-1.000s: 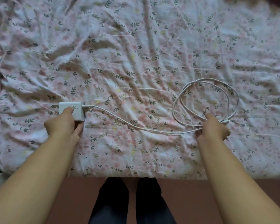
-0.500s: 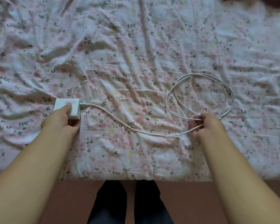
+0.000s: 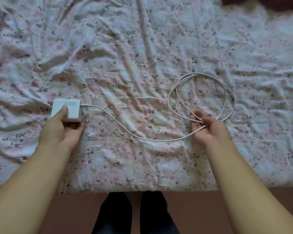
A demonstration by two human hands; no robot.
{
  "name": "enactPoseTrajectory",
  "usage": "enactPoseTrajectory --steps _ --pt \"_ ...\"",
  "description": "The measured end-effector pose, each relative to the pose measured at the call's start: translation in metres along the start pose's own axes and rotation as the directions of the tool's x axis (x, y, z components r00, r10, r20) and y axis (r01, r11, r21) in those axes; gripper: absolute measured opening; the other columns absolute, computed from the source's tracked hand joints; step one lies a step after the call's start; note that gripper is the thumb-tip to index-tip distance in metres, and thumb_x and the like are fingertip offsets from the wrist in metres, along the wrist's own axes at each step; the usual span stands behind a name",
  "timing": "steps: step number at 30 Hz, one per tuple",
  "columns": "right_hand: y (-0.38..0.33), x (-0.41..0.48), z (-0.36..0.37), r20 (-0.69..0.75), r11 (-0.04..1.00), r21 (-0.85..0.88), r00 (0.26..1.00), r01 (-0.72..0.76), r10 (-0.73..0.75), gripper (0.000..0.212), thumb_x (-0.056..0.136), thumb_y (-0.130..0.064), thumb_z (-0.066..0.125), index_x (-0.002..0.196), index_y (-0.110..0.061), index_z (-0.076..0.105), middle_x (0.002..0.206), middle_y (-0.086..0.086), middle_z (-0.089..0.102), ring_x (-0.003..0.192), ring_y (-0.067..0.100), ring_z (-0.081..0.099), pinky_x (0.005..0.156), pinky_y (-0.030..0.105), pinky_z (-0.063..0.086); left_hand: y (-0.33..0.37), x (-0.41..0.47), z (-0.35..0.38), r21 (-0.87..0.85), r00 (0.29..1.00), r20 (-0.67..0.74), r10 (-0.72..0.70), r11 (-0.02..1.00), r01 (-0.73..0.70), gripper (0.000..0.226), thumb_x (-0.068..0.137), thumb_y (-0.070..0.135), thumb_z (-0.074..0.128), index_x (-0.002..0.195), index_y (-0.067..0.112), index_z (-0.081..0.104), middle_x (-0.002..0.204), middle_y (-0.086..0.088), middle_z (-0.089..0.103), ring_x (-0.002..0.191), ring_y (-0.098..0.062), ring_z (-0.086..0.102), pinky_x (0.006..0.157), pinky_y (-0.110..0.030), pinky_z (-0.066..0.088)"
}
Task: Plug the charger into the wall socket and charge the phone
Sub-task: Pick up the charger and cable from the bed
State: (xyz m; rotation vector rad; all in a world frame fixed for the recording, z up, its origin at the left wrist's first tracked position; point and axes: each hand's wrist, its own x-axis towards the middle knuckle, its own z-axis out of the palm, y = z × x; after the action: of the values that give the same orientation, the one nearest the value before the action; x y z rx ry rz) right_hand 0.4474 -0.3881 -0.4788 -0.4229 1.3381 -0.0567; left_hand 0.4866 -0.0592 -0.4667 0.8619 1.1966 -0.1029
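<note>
Reddish-brown floor at 6 o'clock, then rumpled floral bed sheet (image 3: 142, 56). Left hand (image 3: 61, 130) at 9 o'clock, closed on white square 120W charger brick (image 3: 67, 109), now tipped off the sheet, prongs showing. Right hand (image 3: 208, 127) at 3 o'clock, since turned palm-up, fingers half-curled under thin white coiled cable (image 3: 201, 97). Pick-up nearly done; socket and phone unseen.

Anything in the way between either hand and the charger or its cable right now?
Nothing. The left hand already grips the charger, and the cable lies across the right hand. No socket or phone is in view.
</note>
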Motion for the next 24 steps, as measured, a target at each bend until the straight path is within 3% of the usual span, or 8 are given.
enactPoseTrajectory --steps 2,7,11,14,18,22,24 --pt "-0.002 -0.004 -0.002 0.021 0.999 0.043 1.0 -0.003 0.002 0.031 0.093 0.004 0.032 0.115 -0.007 0.051 0.075 0.01 0.068 0.079 0.021 0.068 0.066 0.033 0.057 0.001 -0.006 0.004 -0.021 0.999 0.037 0.0 1.0 0.0 0.008 0.093 0.016 0.054 0.101 0.015 0.055 0.106 -0.004 0.063 0.1 -0.018 0.061 0.075 -0.034 0.053" --pt "-0.014 -0.031 -0.007 0.08 0.997 0.072 0.997 -0.001 -0.005 0.019 0.096 -0.001 0.034 0.094 -0.008 0.052 0.064 0.008 0.071 0.076 0.02 0.07 0.07 0.032 0.057 0.005 -0.03 0.018 -0.09 0.995 0.103 0.002 0.996 0.007 0.018 0.091 0.015 0.056 0.108 0.014 0.056 0.111 -0.007 0.063 0.104 -0.021 0.062 0.077 -0.035 0.056" --pt "-0.035 -0.066 -0.016 0.116 0.992 0.115 0.992 0.044 -0.058 0.019 0.098 -0.004 0.036 0.087 -0.01 0.051 0.064 0.007 0.071 0.077 0.02 0.072 0.079 0.033 0.055 0.013 -0.062 0.03 -0.172 0.983 0.185 0.003 0.985 0.029 0.061 0.064 0.014 0.067 0.122 0.012 0.054 0.116 -0.009 0.063 0.108 -0.023 0.062 0.082 -0.035 0.056" --pt "-0.055 -0.099 -0.027 0.132 0.988 0.139 0.987 0.073 -0.091 0.02 0.099 -0.008 0.037 0.088 -0.01 0.053 0.065 0.006 0.072 0.07 0.019 0.073 0.078 0.035 0.055 0.02 -0.095 0.04 -0.166 0.974 0.228 -0.014 0.985 0.053 0.079 0.043 0.013 0.077 0.118 0.012 0.055 0.118 -0.009 0.061 0.105 -0.024 0.063 0.078 -0.034 0.056" --pt "-0.083 -0.153 -0.046 0.148 0.978 0.183 0.981 0.095 -0.123 0.022 0.098 -0.011 0.04 0.084 -0.014 0.056 0.067 0.003 0.073 0.07 0.017 0.074 0.08 0.036 0.054 0.028 -0.149 0.055 -0.099 0.951 0.302 -0.057 0.991 0.091 0.083 0.036 0.014 0.079 0.115 0.011 0.054 0.121 -0.011 0.058 0.107 -0.025 0.061 0.085 -0.033 0.054" --pt "-0.109 -0.221 -0.068 0.161 0.941 0.304 0.966 0.147 -0.203 0.013 0.086 -0.006 0.051 0.078 -0.012 0.059 0.068 0.006 0.073 0.07 0.021 0.075 0.074 0.038 0.059 0.04 -0.21 0.071 -0.016 0.902 0.416 -0.117 0.991 0.136 0.109 0.02 0.014 0.087 0.123 0.01 0.05 0.124 -0.014 0.056 0.11 -0.026 0.06 0.083 -0.032 0.052" --pt "-0.117 -0.259 -0.081 0.177 0.904 0.386 0.947 0.182 -0.267 0.011 0.064 -0.004 0.073 0.071 -0.01 0.066 0.071 0.008 0.073 0.072 0.024 0.075 0.069 0.042 0.06 0.047 -0.243 0.08 0.051 0.866 0.474 -0.157 0.987 0.151 0.111 0.017 0.015 0.089 0.121 0.01 0.051 0.124 -0.014 0.056 0.114 -0.026 0.058 0.086 -0.032 0.05"
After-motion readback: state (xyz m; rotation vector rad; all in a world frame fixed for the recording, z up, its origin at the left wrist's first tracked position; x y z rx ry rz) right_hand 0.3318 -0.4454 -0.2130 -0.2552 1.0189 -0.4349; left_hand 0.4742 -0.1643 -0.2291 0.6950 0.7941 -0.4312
